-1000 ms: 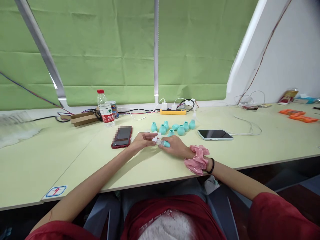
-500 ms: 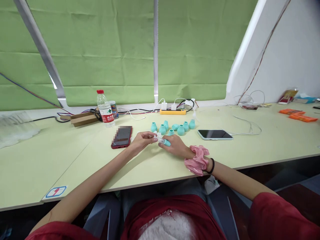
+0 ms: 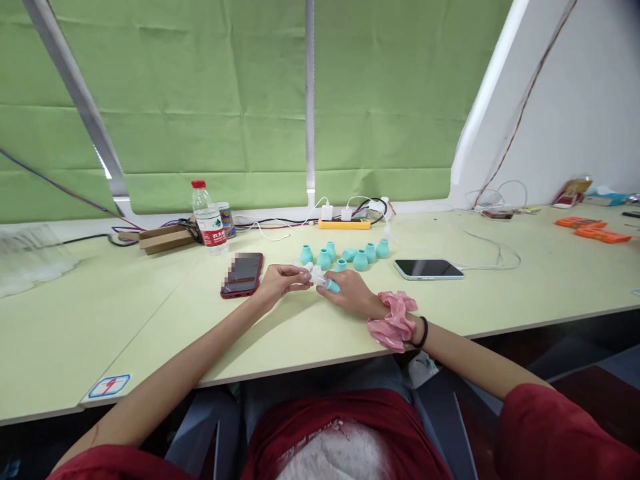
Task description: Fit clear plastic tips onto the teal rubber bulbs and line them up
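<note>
Between both hands, low over the table, is a small clear tube with a teal end [image 3: 333, 286]. My right hand [image 3: 353, 294] is closed around it, the teal end showing by the thumb. My left hand [image 3: 281, 283] pinches a small whitish translucent piece [image 3: 315, 274] at the tube's left end; its exact shape is too small to make out. Just beyond the hands stand several teal bulb-shaped pieces with open necks [image 3: 361, 260]; one teal bulb [image 3: 349, 255] lies on its side. A pink scrunchie [image 3: 393, 320] and a dark bracelet circle my right wrist.
A red-cased phone [image 3: 242, 275] lies left of my hands, and a charging phone [image 3: 429, 269] lies to the right. Behind stand a water bottle [image 3: 209, 220], a can [image 3: 226, 219] and a yellow power strip [image 3: 344, 225] with cables. Orange items [image 3: 602, 235] lie far right.
Both hands stay in nearly the same place. My left fingers have shifted slightly on the whitish piece at the tube's end. The whole view has drifted a little.
</note>
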{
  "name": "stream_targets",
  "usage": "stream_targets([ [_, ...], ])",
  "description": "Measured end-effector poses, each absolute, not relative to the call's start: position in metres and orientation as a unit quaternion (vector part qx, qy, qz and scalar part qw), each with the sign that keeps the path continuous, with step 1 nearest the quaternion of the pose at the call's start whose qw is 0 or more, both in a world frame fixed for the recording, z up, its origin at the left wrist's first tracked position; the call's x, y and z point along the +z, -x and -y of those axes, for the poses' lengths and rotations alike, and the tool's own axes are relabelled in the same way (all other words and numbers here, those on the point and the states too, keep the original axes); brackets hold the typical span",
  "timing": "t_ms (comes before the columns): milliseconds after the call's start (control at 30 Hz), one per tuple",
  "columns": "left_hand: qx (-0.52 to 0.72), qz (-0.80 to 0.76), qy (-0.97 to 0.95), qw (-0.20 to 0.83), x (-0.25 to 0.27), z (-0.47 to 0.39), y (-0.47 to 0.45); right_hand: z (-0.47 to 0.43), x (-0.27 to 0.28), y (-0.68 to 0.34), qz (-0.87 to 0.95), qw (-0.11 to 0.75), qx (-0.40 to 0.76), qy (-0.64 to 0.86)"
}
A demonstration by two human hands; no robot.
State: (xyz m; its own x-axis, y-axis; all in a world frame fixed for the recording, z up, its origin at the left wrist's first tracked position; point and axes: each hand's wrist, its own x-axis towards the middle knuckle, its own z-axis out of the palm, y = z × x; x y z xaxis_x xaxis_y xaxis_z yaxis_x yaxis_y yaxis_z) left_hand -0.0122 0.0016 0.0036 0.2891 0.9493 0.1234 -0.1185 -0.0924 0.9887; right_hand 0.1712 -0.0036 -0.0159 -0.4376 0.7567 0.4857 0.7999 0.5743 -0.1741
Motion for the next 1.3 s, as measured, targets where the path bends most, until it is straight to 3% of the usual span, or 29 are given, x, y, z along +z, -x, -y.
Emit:
stream_targets([
  [533, 0.444, -0.346, -0.619, 0.547, 0.0, -0.001, 0.011, 0.011, -0.011, -0.17, 0.843, 0.314, 0.053, 0.434],
  [1000, 0.43, -0.305, -0.679, 0.511, 0.002, 0.002, 0.013, 0.004, -0.006, -0.172, 0.789, 0.281, 0.439, 0.326],
  [1300, 0.455, -0.298, -0.683, 0.487, 0.004, 0.008, 0.008, 0.008, -0.002, -0.173, 0.72, 0.262, 0.576, 0.285],
])
